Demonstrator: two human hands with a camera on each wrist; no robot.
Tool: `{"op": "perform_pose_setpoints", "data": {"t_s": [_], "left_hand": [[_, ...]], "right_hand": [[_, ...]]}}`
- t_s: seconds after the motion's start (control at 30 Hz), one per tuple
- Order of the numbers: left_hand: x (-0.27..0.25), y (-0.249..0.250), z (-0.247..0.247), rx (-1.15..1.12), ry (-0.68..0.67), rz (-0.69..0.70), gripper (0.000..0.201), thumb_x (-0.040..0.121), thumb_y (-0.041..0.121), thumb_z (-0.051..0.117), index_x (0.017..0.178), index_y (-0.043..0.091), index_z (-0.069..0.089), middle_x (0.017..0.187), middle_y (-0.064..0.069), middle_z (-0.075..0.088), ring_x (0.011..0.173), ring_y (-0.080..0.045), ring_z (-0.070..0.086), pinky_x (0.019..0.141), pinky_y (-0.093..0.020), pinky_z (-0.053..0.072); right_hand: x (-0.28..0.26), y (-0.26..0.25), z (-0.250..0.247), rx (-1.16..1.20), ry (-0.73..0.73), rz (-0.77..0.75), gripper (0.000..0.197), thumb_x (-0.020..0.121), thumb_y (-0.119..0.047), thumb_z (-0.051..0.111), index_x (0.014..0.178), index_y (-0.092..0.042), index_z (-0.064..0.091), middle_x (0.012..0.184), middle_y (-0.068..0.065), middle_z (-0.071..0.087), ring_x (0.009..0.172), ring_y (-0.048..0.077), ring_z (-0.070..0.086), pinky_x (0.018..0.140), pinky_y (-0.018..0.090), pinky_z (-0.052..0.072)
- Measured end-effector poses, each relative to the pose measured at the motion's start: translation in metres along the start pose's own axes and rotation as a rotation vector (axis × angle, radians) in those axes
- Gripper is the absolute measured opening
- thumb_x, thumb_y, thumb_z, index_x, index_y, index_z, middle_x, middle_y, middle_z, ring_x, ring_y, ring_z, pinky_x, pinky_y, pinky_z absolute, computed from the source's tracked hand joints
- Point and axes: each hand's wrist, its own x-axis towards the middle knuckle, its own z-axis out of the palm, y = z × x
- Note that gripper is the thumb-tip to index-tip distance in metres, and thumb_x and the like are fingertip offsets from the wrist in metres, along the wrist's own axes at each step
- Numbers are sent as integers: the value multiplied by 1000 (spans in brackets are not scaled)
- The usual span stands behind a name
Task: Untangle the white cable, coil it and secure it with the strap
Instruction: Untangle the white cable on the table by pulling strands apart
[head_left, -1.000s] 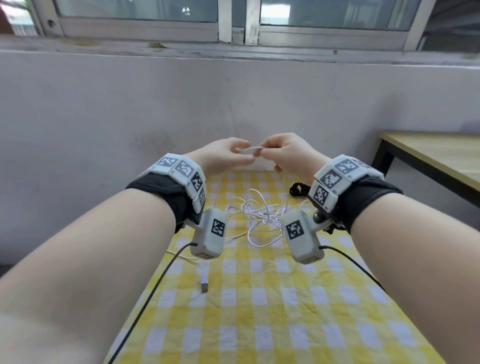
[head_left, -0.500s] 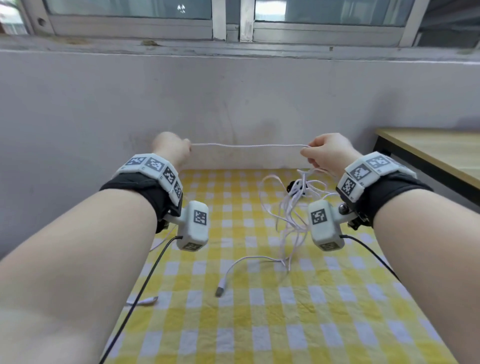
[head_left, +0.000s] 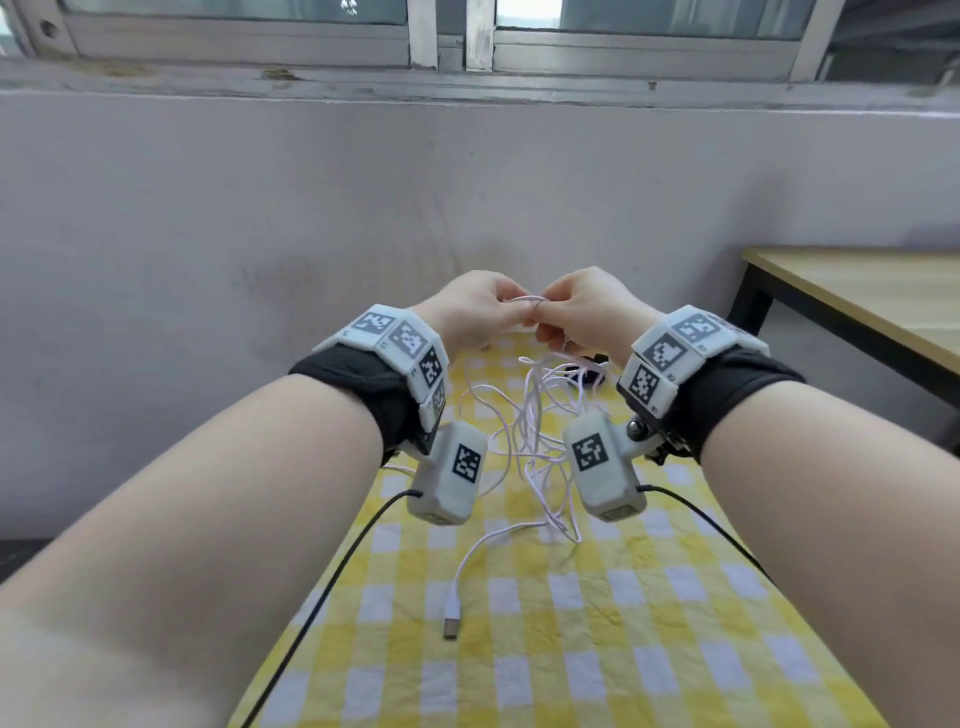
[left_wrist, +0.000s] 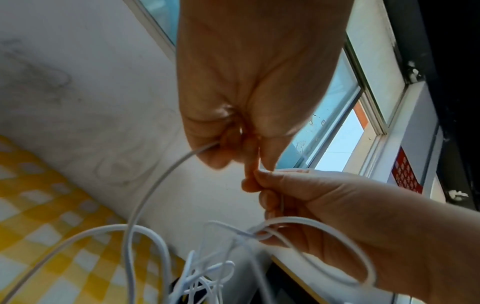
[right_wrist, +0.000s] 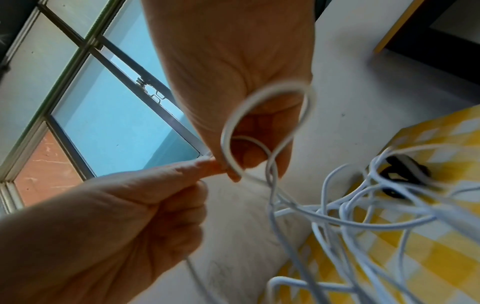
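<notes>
Both hands are raised together above the far end of the table. My left hand (head_left: 511, 312) and my right hand (head_left: 543, 312) each pinch the thin white cable (head_left: 535, 415), their fingertips almost touching. A tangle of loops hangs from them down to the yellow checked cloth (head_left: 519, 665). One free end with a USB plug (head_left: 451, 627) lies on the cloth. In the right wrist view a loop of the cable (right_wrist: 259, 123) curls under my right hand (right_wrist: 233, 170), with the left hand (right_wrist: 207, 172) opposite. The black strap (right_wrist: 400, 172) lies on the cloth behind the tangle.
A grey wall (head_left: 311, 218) with a window above it stands just behind the table's far edge. A wooden table with a black frame (head_left: 857, 301) is at the right. Black leads from the wrist cameras (head_left: 332, 587) trail over the cloth.
Half a second ago the hands were apart with a straight stretch of cable taut between them. They have come back together, and the tangle and USB plug have shifted on the cloth.
</notes>
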Motion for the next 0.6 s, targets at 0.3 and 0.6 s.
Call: {"op": "perform_pose_setpoints", "data": {"t_s": [0.3, 0.6], "left_hand": [[6, -24, -28, -50, 445, -157, 23, 90, 18, 54, 68, 19, 60, 46, 3, 45, 41, -4, 42, 38, -11, 29], [-1, -77, -55, 49, 478, -507, 30, 91, 13, 52, 114, 0, 65, 119, -18, 64, 111, -32, 60, 90, -33, 47]], "right_hand": [[8, 14, -21, -390, 203, 60, 14, 87, -26, 58, 76, -22, 64, 87, 8, 67, 86, 26, 61, 76, 27, 45], [-4, 40, -33, -473, 142, 251, 19, 84, -31, 61, 79, -16, 71, 92, 10, 71, 91, 29, 63, 74, 28, 47]]}}
